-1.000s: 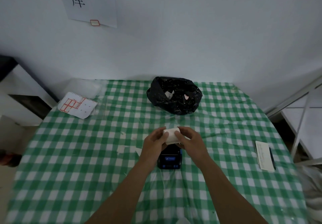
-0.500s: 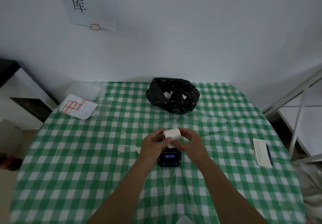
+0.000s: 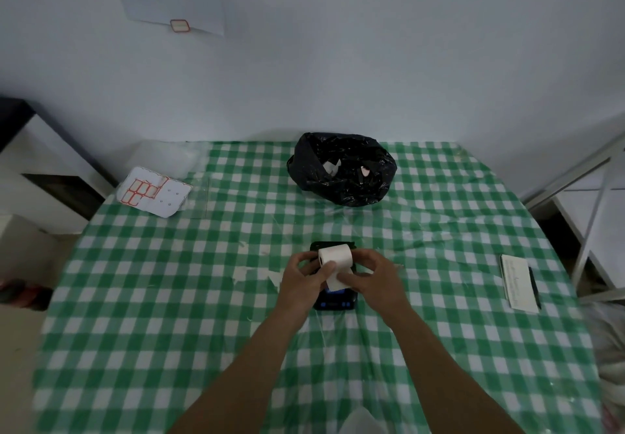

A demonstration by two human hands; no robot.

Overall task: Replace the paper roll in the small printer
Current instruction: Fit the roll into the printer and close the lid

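White paper roll (image 3: 335, 256) held over the open black printer (image 3: 334, 300) at table (image 3: 169, 315) centre, loose tail of paper drawn down toward 6 o'clock. Left hand (image 3: 302, 281) fingers closed on the roll's left end and strip, right hand (image 3: 375, 278) fingers pinching the roll's right end and the strip's lower part. At 12 o'clock a black plastic bag (image 3: 341, 170); at 10 o'clock a label sheet (image 3: 154, 192); at 3 o'clock a notepad (image 3: 519, 281) with a pen beside it.
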